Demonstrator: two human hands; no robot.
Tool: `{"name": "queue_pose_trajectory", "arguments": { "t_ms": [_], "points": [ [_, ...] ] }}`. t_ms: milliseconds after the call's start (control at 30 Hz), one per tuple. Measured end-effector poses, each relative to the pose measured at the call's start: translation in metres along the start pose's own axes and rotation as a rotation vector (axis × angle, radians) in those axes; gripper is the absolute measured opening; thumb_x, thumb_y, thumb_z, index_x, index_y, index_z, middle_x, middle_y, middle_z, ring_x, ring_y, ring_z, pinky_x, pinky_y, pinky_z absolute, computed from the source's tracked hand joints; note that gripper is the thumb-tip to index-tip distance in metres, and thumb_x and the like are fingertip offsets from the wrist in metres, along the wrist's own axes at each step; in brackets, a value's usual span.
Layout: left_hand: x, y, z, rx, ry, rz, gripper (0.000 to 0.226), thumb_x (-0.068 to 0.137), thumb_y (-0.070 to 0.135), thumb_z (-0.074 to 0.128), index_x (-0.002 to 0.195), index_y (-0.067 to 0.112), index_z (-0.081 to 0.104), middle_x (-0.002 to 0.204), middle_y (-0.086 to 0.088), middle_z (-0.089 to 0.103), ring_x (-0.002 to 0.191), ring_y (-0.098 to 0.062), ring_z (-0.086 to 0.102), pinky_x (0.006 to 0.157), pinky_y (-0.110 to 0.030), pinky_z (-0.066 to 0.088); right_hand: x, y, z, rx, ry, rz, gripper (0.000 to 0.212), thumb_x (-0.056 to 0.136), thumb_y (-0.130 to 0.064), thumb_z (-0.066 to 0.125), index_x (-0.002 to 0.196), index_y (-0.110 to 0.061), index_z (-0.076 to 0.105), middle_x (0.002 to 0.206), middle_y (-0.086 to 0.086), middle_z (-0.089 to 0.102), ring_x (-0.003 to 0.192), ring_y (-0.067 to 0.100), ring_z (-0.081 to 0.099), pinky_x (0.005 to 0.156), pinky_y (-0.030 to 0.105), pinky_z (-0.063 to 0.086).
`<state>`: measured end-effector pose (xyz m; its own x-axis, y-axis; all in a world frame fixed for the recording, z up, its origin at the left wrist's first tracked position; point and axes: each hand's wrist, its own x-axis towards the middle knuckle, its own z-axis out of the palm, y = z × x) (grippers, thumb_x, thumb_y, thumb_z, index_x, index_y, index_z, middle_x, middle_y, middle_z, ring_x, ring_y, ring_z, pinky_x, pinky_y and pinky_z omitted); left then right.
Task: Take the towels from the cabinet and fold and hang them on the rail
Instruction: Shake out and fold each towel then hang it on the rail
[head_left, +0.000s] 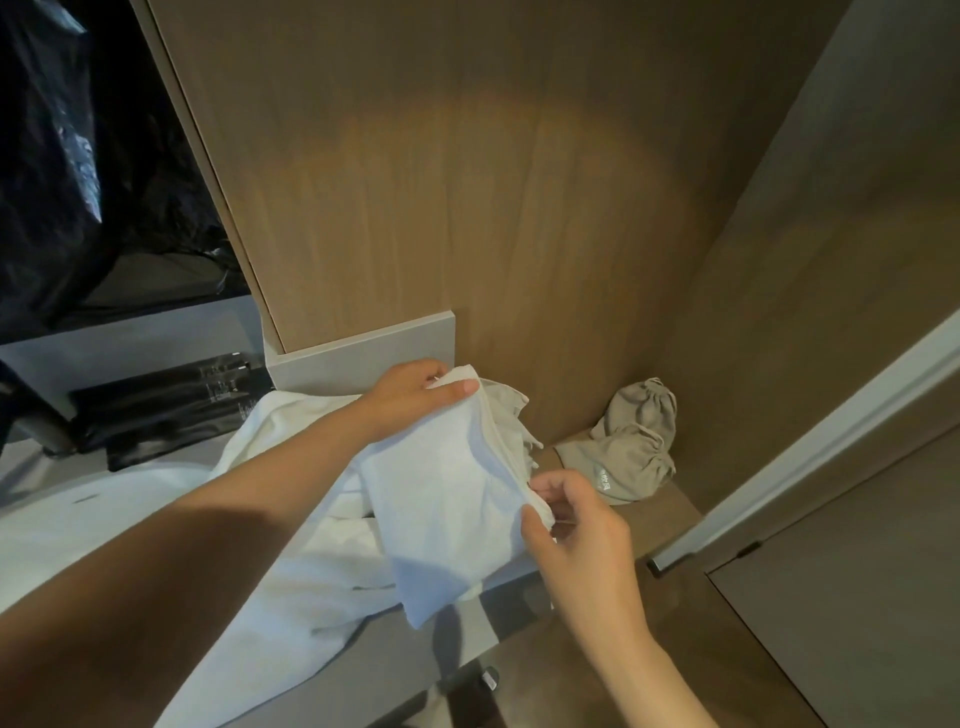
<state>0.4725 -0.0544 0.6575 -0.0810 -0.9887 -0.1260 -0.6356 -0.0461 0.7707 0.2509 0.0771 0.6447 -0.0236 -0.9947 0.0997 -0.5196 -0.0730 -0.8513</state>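
A folded white towel (447, 499) hangs in the air at the mouth of the cabinet, its lower corner dropping past the front edge of the wooden shelf (670, 514). The left hand (410, 400) grips the towel's top corner, thumb laid across the front face and fingers curled behind. The right hand (576, 525) pinches the layered right edge lower down between thumb and fingertips.

Just behind the towel's upper right edge, a bit of beige cloth (506, 410) sticks out; what it belongs to cannot be told. Beneath and to the left of the towel lies a larger heap of white fabric (291, 545), spilling from the shelf over the front edge and passing under the left forearm.

Further right on the shelf, against the back corner, sits a crumpled beige drawstring bag (634, 441) with small printing near its bottom, well apart from the hands. The cabinet's wood-grain back panel (467, 182) rises behind everything, lit by a warm patch of light. A grey ledge (363, 353) juts out just above the left hand.

In the neighbouring compartment on the left lie flat black packets (171, 405), and above them a shiny black plastic bag (52, 156). At the right stands a dark door panel (857, 623).
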Motion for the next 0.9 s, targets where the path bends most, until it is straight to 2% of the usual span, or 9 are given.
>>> {"name": "queue_pose_trajectory", "arguments": {
  "t_ms": [167,300,367,433,533,633,700,800,900],
  "points": [
    [0.007,0.000,-0.002,-0.043,-0.108,-0.007,0.063,0.078,0.062,0.068,0.082,-0.001,0.062,0.070,0.001,0.056,0.064,-0.013,0.054,0.064,-0.027,0.042,-0.001,0.008,0.001,0.039,0.040,0.109,0.026,0.087,-0.020,0.070,0.096,-0.042,0.059,0.089,-0.029,0.061,0.091,-0.006,0.057,0.064,0.009,0.051],
    [0.001,0.002,0.000,-0.071,-0.082,0.024,0.046,0.080,0.053,0.072,0.071,0.009,0.061,0.064,0.006,0.054,0.056,-0.008,0.052,0.059,-0.024,0.041,-0.003,0.015,0.002,0.114,0.056,0.157,0.024,0.087,-0.020,0.070,0.103,-0.037,0.061,0.092,-0.030,0.062,0.093,-0.010,0.056,0.064,0.005,0.049],
    [-0.002,0.006,-0.002,-0.074,-0.044,0.055,0.043,0.082,0.050,0.072,0.072,0.009,0.063,0.063,0.009,0.056,0.055,-0.004,0.053,0.057,-0.019,0.041,-0.001,0.017,0.004,0.193,0.052,0.215,0.020,0.088,-0.023,0.070,0.104,-0.033,0.064,0.092,-0.022,0.066,0.090,-0.001,0.062,0.067,0.014,0.054],
    [-0.008,0.012,-0.007,-0.082,0.000,0.087,0.036,0.083,0.048,0.070,0.071,0.015,0.065,0.063,0.013,0.058,0.055,0.000,0.054,0.054,-0.013,0.041,0.002,0.016,0.002,0.331,0.038,0.293,0.006,0.089,-0.023,0.068,0.095,-0.024,0.069,0.084,-0.013,0.070,0.084,0.011,0.066,0.066,0.020,0.055],
    [-0.016,0.031,-0.019,-0.137,0.071,0.125,0.041,0.077,0.054,0.069,0.082,0.013,0.067,0.072,0.005,0.063,0.060,0.000,0.056,0.055,-0.012,0.042,0.009,0.003,-0.007,0.485,0.107,0.317,0.016,0.089,-0.024,0.067,0.078,-0.013,0.070,0.064,-0.007,0.066,0.062,0.009,0.061,0.051,0.015,0.044],
    [-0.021,0.065,-0.033,-0.190,0.214,0.168,0.045,0.071,0.058,0.063,0.085,0.015,0.068,0.079,0.000,0.068,0.063,-0.001,0.057,0.057,-0.017,0.044,0.029,-0.024,-0.032,0.585,0.257,0.237,0.015,0.090,-0.026,0.066,0.082,-0.014,0.070,0.060,-0.004,0.063,0.045,0.004,0.049,0.041,0.012,0.036],
    [-0.019,0.092,-0.041,-0.191,0.293,0.232,0.047,0.079,0.052,0.066,0.087,0.006,0.065,0.086,-0.011,0.068,0.067,-0.009,0.058,0.061,-0.023,0.045,0.051,-0.046,-0.054,0.583,0.306,0.119,0.015,0.093,-0.024,0.063,0.089,-0.013,0.071,0.061,-0.004,0.064,0.044,0.004,0.048,0.040,0.014,0.036],
    [-0.014,0.140,-0.053,-0.150,0.427,0.322,0.043,0.091,0.042,0.063,0.090,-0.001,0.062,0.091,-0.018,0.066,0.082,-0.028,0.061,0.076,-0.041,0.048,0.088,-0.080,-0.095,0.420,0.386,-0.094,0.020,0.096,-0.023,0.060,0.083,-0.010,0.067,0.061,-0.007,0.060,0.052,0.006,0.051,0.048,0.019,0.038],
    [-0.010,0.191,-0.071,-0.227,0.521,0.412,0.031,0.092,0.040,0.061,0.092,0.010,0.067,0.090,-0.005,0.069,0.088,-0.022,0.064,0.079,-0.040,0.050,0.124,-0.115,-0.141,0.303,0.442,-0.242,0.018,0.096,-0.026,0.058,0.085,-0.016,0.068,0.074,-0.006,0.066,0.065,0.007,0.058,0.055,0.014,0.041]
  ]
}}
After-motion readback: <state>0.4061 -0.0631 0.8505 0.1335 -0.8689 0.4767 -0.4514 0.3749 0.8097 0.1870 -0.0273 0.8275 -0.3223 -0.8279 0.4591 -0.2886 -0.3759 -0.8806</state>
